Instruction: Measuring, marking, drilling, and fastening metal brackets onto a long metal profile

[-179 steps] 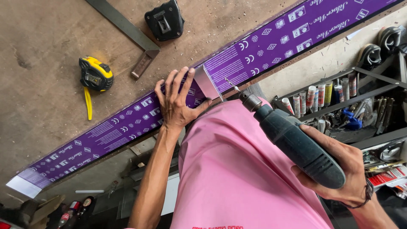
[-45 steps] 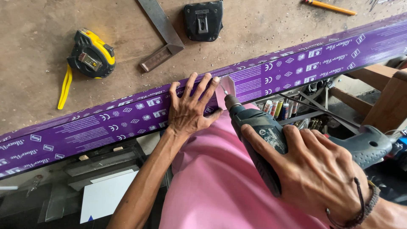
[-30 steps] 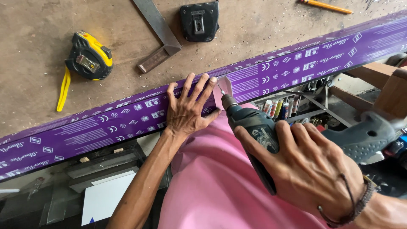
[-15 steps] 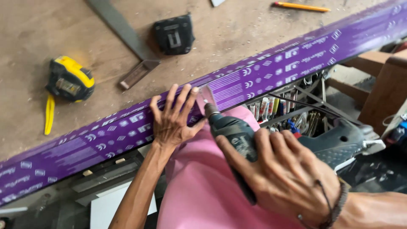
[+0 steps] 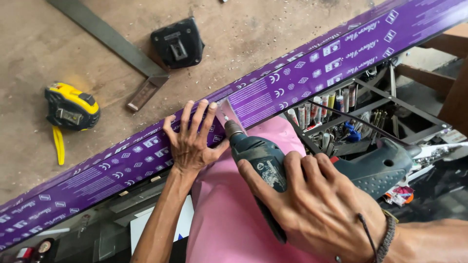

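Purple film covers the long profile that your left hand presses flat against, fingers spread wide and gripping nothing, palm on the face that hangs over the bench's near edge. Your right hand is wrapped tight around the body of the dark green power drill, and its bit meets a small bare metal patch on the profile, just beside your left fingertips. A black cord runs off from the drill toward the right.

The profile lies along the near edge of the bench, running from its lower left end up to the far right corner. Behind it on the bench, a yellow tape measure sits toward the left edge with its strap trailing. A steel try square lies slanting further back, its stock end near the profile, and a black battery pack rests just beside it. Below the bench's edge on your right, a metal rack holds upright tubes and small tools.
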